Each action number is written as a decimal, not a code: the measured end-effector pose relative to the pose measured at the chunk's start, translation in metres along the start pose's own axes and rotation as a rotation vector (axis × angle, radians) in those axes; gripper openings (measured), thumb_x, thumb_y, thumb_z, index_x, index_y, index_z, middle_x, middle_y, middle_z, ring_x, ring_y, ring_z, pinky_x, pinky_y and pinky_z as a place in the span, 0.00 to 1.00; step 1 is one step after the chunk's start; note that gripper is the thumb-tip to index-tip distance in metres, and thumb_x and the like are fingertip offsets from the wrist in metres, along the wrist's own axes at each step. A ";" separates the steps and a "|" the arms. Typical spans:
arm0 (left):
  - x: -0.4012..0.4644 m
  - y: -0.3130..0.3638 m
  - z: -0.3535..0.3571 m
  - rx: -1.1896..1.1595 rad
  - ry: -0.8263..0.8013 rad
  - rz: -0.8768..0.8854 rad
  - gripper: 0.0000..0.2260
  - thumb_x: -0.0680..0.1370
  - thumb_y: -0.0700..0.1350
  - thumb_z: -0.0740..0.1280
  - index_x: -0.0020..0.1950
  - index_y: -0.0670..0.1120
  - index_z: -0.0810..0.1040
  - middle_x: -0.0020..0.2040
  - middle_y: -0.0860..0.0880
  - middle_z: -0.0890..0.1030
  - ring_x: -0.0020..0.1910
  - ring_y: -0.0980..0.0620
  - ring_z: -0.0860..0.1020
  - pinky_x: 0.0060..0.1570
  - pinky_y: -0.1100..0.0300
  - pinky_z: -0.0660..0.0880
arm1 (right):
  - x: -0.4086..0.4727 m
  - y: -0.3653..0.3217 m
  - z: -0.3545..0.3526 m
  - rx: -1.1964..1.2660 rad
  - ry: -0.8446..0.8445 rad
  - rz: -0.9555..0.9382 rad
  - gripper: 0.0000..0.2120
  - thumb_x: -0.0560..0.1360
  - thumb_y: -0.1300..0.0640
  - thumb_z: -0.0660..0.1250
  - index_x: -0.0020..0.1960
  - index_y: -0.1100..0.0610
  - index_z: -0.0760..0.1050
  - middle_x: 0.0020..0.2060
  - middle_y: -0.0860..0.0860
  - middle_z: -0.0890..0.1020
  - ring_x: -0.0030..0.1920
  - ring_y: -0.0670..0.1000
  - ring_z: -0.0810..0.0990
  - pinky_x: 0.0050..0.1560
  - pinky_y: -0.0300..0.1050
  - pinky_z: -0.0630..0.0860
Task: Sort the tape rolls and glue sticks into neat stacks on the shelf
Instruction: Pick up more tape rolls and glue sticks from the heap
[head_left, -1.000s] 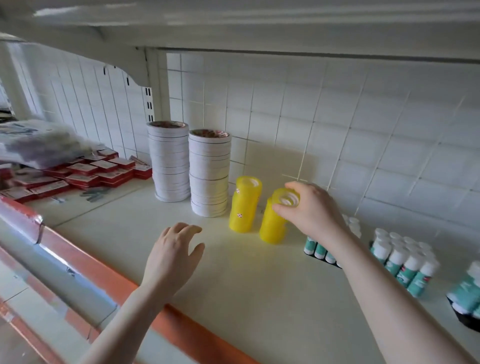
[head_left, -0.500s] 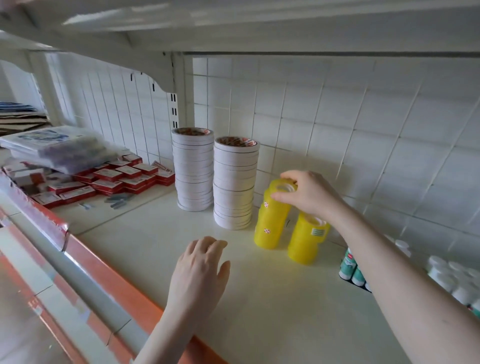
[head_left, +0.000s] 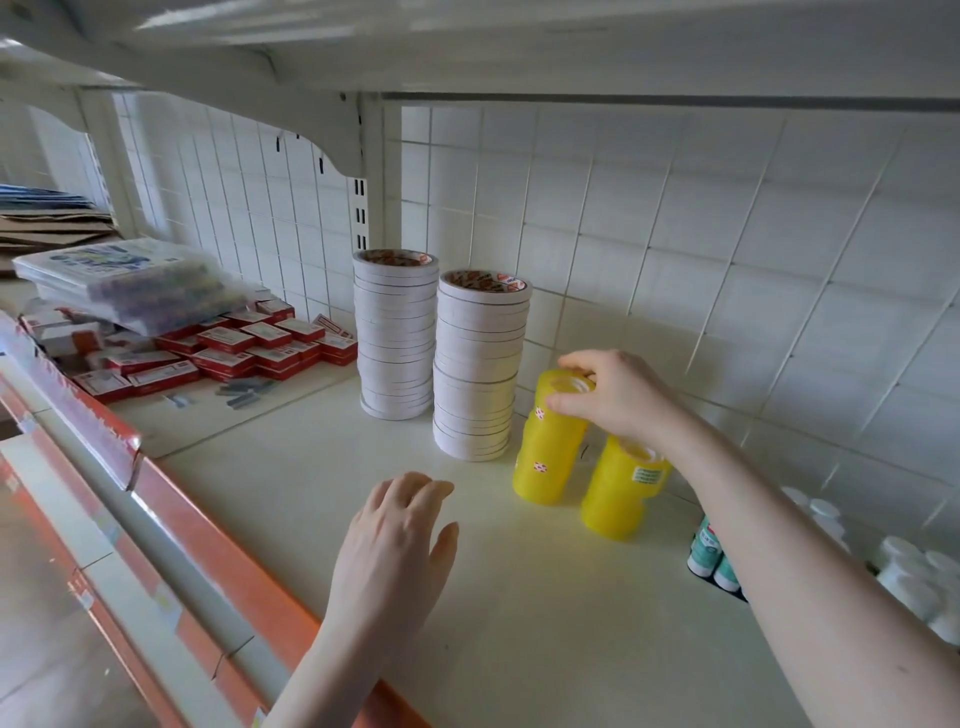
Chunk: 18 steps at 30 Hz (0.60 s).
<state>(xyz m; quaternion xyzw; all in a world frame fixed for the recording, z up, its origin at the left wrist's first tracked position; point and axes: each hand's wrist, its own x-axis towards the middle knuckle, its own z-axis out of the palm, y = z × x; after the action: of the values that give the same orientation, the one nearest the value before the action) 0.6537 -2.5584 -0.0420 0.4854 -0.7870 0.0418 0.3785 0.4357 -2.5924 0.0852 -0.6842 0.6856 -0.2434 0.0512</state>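
Two tall stacks of white tape rolls (head_left: 480, 364) stand near the back wall of the white shelf (head_left: 519, 597). Right of them are two stacks of yellow tape rolls. My right hand (head_left: 615, 397) grips the top of the taller yellow stack (head_left: 548, 449), which leans slightly. The shorter yellow stack (head_left: 618, 488) stands beside it, partly under my wrist. My left hand (head_left: 395, 545) hovers over the shelf's front part, fingers relaxed, holding nothing. Glue sticks (head_left: 714, 558) with white caps stand at the right, partly hidden by my right forearm.
Red staple boxes (head_left: 234, 348) and a wrapped plastic pack (head_left: 135, 283) lie on the shelf at the left, with loose staples (head_left: 244, 392) nearby. An orange rail (head_left: 208, 551) runs along the shelf's front edge. Another shelf hangs close overhead.
My right hand left the shorter yellow stack and moved to the taller one, now gripping its top. The view shifted left. My left hand stayed hovering over the shelf front.
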 end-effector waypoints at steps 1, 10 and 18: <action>0.000 0.000 0.000 -0.001 0.003 -0.003 0.16 0.64 0.42 0.78 0.50 0.46 0.81 0.45 0.51 0.80 0.43 0.47 0.80 0.35 0.55 0.77 | 0.000 0.000 0.000 0.010 -0.002 0.000 0.28 0.70 0.50 0.71 0.68 0.54 0.71 0.62 0.53 0.77 0.61 0.54 0.75 0.57 0.43 0.69; -0.001 0.000 -0.001 0.007 0.002 -0.008 0.16 0.64 0.42 0.78 0.51 0.46 0.81 0.45 0.51 0.80 0.42 0.47 0.80 0.36 0.56 0.77 | 0.001 0.006 0.001 0.032 -0.027 -0.013 0.33 0.67 0.48 0.75 0.69 0.54 0.69 0.63 0.54 0.75 0.61 0.54 0.74 0.59 0.45 0.70; 0.000 0.000 0.001 -0.008 -0.010 0.009 0.17 0.63 0.41 0.79 0.49 0.46 0.81 0.44 0.51 0.80 0.41 0.47 0.80 0.34 0.57 0.77 | -0.005 0.012 0.001 0.075 -0.037 -0.006 0.41 0.64 0.50 0.77 0.73 0.52 0.64 0.66 0.54 0.73 0.63 0.55 0.74 0.63 0.51 0.71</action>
<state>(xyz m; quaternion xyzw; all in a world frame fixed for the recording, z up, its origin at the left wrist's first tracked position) 0.6538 -2.5590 -0.0424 0.4806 -0.7913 0.0378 0.3761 0.4253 -2.5888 0.0780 -0.6883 0.6728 -0.2564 0.0886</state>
